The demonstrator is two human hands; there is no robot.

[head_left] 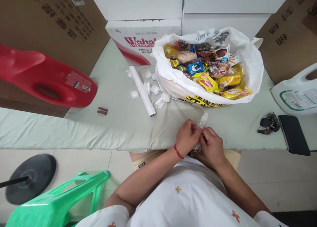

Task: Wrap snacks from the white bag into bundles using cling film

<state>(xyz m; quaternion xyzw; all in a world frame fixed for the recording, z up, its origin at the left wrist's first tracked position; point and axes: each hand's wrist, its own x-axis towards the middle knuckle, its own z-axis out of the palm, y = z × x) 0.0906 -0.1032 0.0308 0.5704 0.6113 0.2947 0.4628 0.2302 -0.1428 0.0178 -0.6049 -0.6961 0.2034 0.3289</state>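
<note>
Both of my hands meet at the table's front edge, close to my lap. My left hand [187, 136], with a ring and a red cord at the wrist, pinches a clear plastic bag [203, 117]. Beside it, my right hand [212, 144] has its fingers closed on the same plastic. Part of the bag sticks up beyond my fingers and a little hangs below; the rest is hidden. Past my hands stands a white plastic bag [170, 80] filled with packaged snacks [204, 82]. To its left lie a white paper roll [142, 91] and several crumpled clear plastic bundles [160, 100].
A red jug [47, 76] and two small brown strips [102, 110] are at left. On the right are a black phone [294, 134], keys [268, 123] and a white jug [297, 90]. Boxes [146, 38] line the back. A green stool [59, 200] stands below.
</note>
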